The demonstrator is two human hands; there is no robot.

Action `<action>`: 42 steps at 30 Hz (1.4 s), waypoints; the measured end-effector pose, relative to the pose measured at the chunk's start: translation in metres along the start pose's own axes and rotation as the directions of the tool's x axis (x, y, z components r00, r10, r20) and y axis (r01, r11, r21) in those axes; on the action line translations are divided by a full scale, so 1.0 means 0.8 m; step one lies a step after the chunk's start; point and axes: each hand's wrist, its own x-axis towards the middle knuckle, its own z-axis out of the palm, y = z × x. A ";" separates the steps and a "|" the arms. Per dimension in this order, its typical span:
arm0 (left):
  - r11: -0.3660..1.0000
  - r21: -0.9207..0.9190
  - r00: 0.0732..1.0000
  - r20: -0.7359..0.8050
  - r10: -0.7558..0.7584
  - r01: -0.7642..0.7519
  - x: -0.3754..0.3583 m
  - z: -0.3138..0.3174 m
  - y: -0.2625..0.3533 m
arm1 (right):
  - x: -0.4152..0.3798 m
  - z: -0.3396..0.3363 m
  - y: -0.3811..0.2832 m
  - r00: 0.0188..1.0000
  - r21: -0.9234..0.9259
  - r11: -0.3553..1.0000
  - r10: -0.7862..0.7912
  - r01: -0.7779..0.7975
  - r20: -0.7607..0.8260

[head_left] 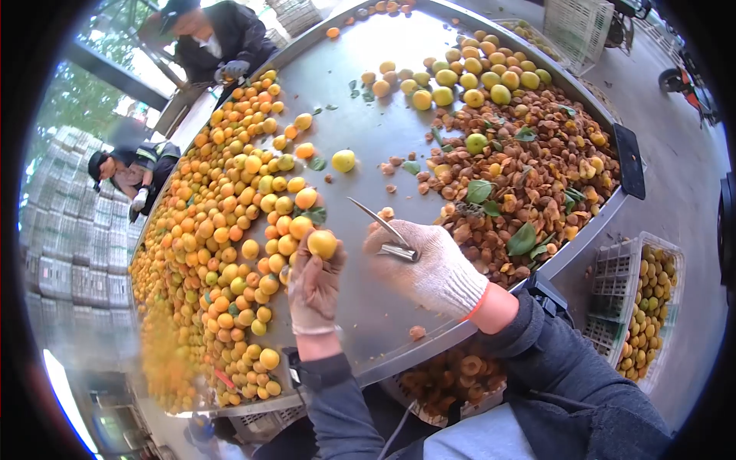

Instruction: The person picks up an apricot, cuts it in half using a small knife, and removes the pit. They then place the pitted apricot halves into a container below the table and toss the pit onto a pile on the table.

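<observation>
My left hand (314,299), in a pale glove, grips a yellow-orange apricot (323,244) between thumb and fingers. My right hand (438,268), gloved in white knit with an orange cuff, is closed around a pointed, curved metal knife (371,215). Its thin blade points up and left, apart from the fruit, and a wider shiny metal piece (400,251) shows at the fingers; most of the handle is hidden. A large heap of apricots (222,207) lies left of my left hand. Beyond my right hand is a pile of brown pits and scraps (529,165) with green leaves.
The metal table (360,307) has a raised rim. Larger yellow-green fruit (491,73) lies at the far right, and a black phone-like slab (629,161) rests on the edge. A fruit-filled crate (613,284) stands right. Two people (218,38), (126,172) are across the left side.
</observation>
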 end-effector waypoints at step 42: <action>0.981 -0.190 0.999 -0.044 0.024 -0.032 -0.121 0.019 -0.024 | -0.041 0.083 0.031 0.926 -0.700 0.674 0.061 0.236 0.371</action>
